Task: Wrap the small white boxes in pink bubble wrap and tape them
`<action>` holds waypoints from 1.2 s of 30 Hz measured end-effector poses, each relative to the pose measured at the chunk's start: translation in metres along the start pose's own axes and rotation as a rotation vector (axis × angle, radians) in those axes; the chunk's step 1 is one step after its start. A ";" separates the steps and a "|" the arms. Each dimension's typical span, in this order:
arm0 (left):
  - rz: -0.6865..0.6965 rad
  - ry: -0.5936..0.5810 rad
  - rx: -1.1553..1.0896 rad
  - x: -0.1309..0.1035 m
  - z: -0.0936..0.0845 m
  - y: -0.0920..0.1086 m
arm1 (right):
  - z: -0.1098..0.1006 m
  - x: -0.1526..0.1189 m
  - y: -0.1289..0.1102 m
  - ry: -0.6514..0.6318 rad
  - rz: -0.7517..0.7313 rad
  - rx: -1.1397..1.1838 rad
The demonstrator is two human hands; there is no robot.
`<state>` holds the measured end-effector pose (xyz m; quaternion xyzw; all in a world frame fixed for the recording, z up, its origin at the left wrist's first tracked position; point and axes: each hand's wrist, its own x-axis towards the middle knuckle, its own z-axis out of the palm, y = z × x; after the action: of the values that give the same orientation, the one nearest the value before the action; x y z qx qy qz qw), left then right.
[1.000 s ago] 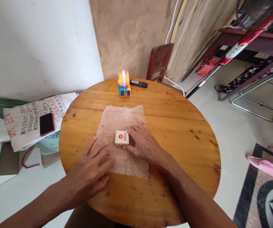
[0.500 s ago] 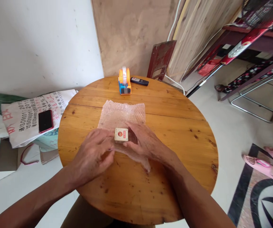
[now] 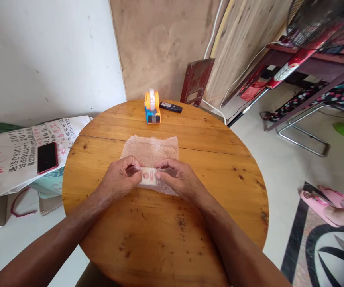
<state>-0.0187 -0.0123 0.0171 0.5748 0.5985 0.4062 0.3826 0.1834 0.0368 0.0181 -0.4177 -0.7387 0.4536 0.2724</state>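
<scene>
A small white box [image 3: 148, 175] with a red print lies on a sheet of bubble wrap [image 3: 150, 148], and the near edge of the sheet is folded up over it. My left hand [image 3: 123, 173] pinches the wrap at the box's left side, thumb and fingers curled together. At the right side, my right hand [image 3: 177, 175] grips the wrap, its thumb pressing on the top of the covered box. The far part of the sheet lies flat on the round wooden table [image 3: 213, 187].
An orange and blue tape dispenser [image 3: 152, 107] stands at the table's far edge beside a black remote control [image 3: 171, 107]. A phone [image 3: 48, 157] rests on white printed sacks [image 3: 19, 151] at left. A chair [image 3: 197, 81], a fan [image 3: 312, 28] and another person's feet [image 3: 324, 203] are beyond.
The near flap of bubble wrap has been lifted over the bare box and now covers it. Both hands have closed on the wrap at the box's sides. The view has shifted slightly.
</scene>
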 end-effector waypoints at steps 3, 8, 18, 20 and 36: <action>-0.028 -0.001 -0.076 0.000 0.002 -0.003 | 0.006 0.002 0.005 0.032 -0.029 0.035; -0.014 -0.028 -0.124 0.000 0.005 -0.006 | 0.004 0.002 0.004 0.023 -0.026 0.036; -0.014 -0.067 -0.144 0.000 0.001 -0.006 | 0.002 0.003 0.001 -0.005 0.018 0.038; -0.028 -0.077 -0.163 0.001 0.001 -0.006 | 0.000 0.003 0.001 -0.011 -0.004 -0.006; -0.058 -0.104 -0.245 0.002 0.001 -0.004 | 0.016 -0.015 -0.022 0.009 -0.659 -0.818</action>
<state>-0.0190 -0.0102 0.0129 0.5267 0.5400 0.4347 0.4920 0.1702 0.0110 0.0307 -0.2374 -0.9463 0.0165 0.2186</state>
